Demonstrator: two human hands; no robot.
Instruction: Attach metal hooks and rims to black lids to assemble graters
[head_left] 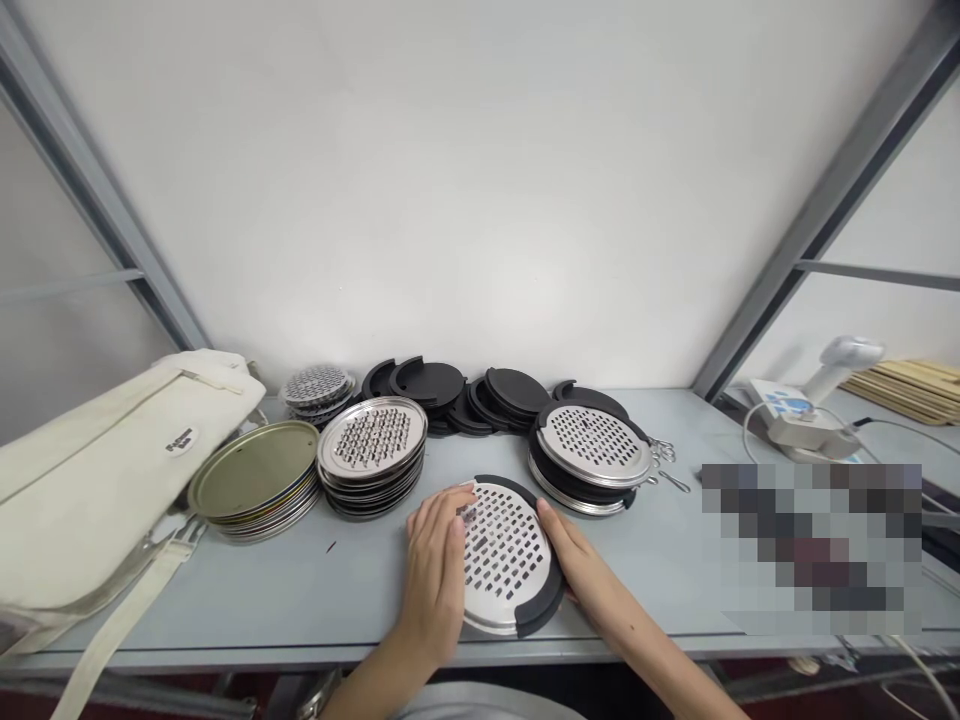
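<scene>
A round metal grater disc [504, 560] with slotted holes lies in a black holder with a curved rim [541, 605], close to the table's front edge. My left hand [435, 570] grips its left side, fingers bent over the upper left edge. On the far side of the disc, my right hand [574, 555] holds the black rim, thumb along the top and the other fingers mostly hidden. Behind my right hand stands a stack of similar graters in black holders [596, 450]. A stack of bare grater discs [373, 445] stands behind my left hand.
Olive-topped round plates [255, 470] are stacked at left, beside a cream bag [150, 460]. Several black holders [435, 385] and smaller grater discs [315, 385] lie along the wall. Metal rings [664, 455], a white scanner on a stand [825, 390] and wooden boards [911, 385] are at right.
</scene>
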